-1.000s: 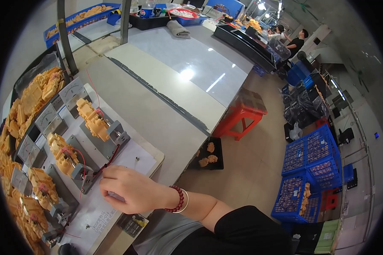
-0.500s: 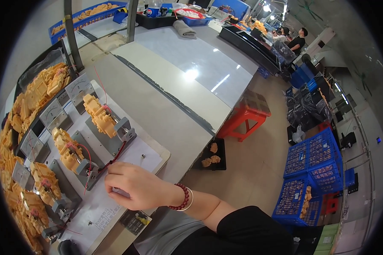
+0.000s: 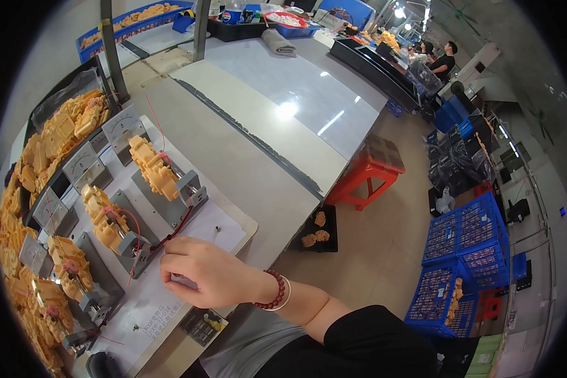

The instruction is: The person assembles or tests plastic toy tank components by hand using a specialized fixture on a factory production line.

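Observation:
My right hand (image 3: 201,271), with a red bead bracelet and a pale bangle at the wrist, is closed with curled fingers over the front of a white test board (image 3: 233,236). What its fingers hold, if anything, is hidden. Beside its fingertips, a yellow plastic gearbox-like part (image 3: 104,217) sits in a grey metal fixture (image 3: 132,246) with red wires. Another yellow part (image 3: 154,167) stands in a fixture farther back, and more stand nearer on the left. Panel meters with needles (image 3: 82,165) line up behind them. My left hand is out of view.
Yellow parts fill a black tray (image 3: 63,132) on the left. A grey cloth (image 3: 278,43) lies on the far table. A red stool (image 3: 372,167), a black bin (image 3: 324,236) and blue crates (image 3: 457,236) stand to the right. Two people (image 3: 444,62) are in the background.
The whole view has shifted slightly, with the scene moving a little to the right. My right hand keeps the same closed pose at the same place on the board.

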The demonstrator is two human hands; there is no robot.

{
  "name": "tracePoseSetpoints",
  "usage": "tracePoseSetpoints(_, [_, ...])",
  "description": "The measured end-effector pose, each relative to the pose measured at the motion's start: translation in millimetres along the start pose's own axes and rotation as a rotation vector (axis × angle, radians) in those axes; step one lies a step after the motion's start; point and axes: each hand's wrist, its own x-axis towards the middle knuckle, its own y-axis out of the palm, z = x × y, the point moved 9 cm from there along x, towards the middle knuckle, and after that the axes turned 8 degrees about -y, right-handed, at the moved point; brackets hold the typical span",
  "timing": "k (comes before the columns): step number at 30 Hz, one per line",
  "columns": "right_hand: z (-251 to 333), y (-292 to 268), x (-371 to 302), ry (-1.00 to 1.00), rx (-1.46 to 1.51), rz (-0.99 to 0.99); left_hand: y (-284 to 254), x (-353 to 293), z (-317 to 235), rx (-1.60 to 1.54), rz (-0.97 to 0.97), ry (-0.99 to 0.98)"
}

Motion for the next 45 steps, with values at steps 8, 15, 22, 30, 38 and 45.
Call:
tracePoseSetpoints(8, [-3, 0, -2, 0.009, 0.007, 0.004, -2, -1, 2, 0.002, -0.033, -0.008])
tracePoseSetpoints(15, [-3, 3, -1, 0.032, 0.026, 0.054, -4, 3, -9, 0.136, -0.104, -0.092])
tracePoseSetpoints(22, [-8, 4, 0, 0.098, -0.088, 0.004, 44, -15, -65, 0.036, -0.020, 0.045])
tracePoseSetpoints(30, [8, -72, -12, 0.042, -0.182, -0.255, 82, 16, -63, 0.077, 0.200, -0.100])
tracePoseSetpoints(38, [-65, -83, -13, 0.482, -0.162, 0.176, 65, -8, -66, -0.009, 0.174, -0.107])
tracePoseSetpoints(45, [-85, -85, -6, 0.573, 0.038, 0.218, 20, -17, -31, 0.114, -0.033, -0.151])
